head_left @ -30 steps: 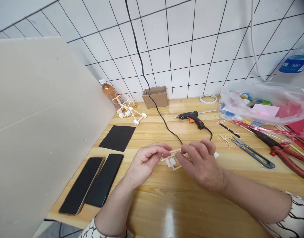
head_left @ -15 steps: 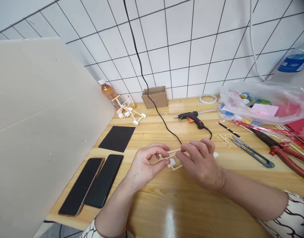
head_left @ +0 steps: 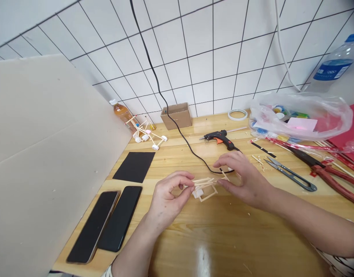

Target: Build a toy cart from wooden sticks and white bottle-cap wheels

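Note:
Above the table, my left hand (head_left: 168,198) pinches the left end of a small frame of thin wooden sticks (head_left: 204,181) between thumb and fingers. Below those sticks show a white block-like piece (head_left: 197,192) and a square-cornered stick loop (head_left: 209,196). My right hand (head_left: 246,181) is at the frame's right end, its thumb and fingers spread apart. The thumb lies close to the stick ends; whether it touches them I cannot tell. A short stick with a dark tip (head_left: 223,174) stands up in the gap between thumb and forefinger.
Behind my hands lie a black glue gun (head_left: 218,137) and its cord. At right are thread snips (head_left: 292,175), red-handled pliers (head_left: 329,175) and a plastic bag (head_left: 329,127). A finished-looking stick model with white wheels (head_left: 146,134), black sheet (head_left: 134,166) and two phones (head_left: 120,217) are left.
My right hand has drawn back to the right and its fingers have spread, uncovering more of the stick frame. My left hand keeps its pinch. The camera view has shifted slightly.

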`<action>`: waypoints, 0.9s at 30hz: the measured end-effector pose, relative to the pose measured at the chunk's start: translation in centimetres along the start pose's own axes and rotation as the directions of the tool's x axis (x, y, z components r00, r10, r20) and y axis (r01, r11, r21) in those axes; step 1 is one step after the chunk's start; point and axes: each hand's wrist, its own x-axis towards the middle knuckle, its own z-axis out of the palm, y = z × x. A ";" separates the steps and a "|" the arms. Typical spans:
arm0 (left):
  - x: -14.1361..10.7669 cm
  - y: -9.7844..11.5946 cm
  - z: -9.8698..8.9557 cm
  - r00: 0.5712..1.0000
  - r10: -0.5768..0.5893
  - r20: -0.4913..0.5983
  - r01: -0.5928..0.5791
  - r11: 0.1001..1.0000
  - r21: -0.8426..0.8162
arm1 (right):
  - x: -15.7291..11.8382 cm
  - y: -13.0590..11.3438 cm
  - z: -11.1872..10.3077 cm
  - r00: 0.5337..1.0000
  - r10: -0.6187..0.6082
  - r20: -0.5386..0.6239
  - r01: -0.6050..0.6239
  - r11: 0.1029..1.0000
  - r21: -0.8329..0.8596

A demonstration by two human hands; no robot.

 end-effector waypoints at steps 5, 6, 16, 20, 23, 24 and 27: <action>-0.1 0.1 0.1 1.000 0.007 -0.007 -0.007 1.000 0.002 | -0.2 1.2 0.5 0.974 0.040 0.224 -0.068 0.990 0.120; -0.1 0.1 0.1 1.000 0.008 -0.004 -0.008 1.000 0.000 | -0.2 1.3 0.8 0.969 0.042 0.243 -0.071 0.991 0.110; -0.3 0.3 0.2 0.999 0.044 0.015 -0.044 0.999 0.011 | -0.2 1.8 2.9 0.976 0.008 0.215 -0.029 0.995 0.091; -0.3 0.2 0.2 0.998 0.062 0.015 -0.062 0.998 0.007 | -0.2 1.9 3.0 0.981 -0.041 0.191 0.024 0.996 0.088; -0.3 0.2 0.3 0.998 0.070 0.006 -0.070 0.998 0.008 | -0.2 1.9 3.1 0.979 -0.051 0.197 0.035 0.996 0.085; -0.3 0.3 0.3 0.998 0.070 0.006 -0.070 0.997 0.013 | -0.2 1.9 3.1 0.979 -0.051 0.198 0.035 0.996 0.083; -0.2 0.4 0.3 0.998 0.061 0.010 -0.061 0.997 0.047 | -0.1 1.9 3.1 0.981 -0.049 0.189 0.036 0.997 0.075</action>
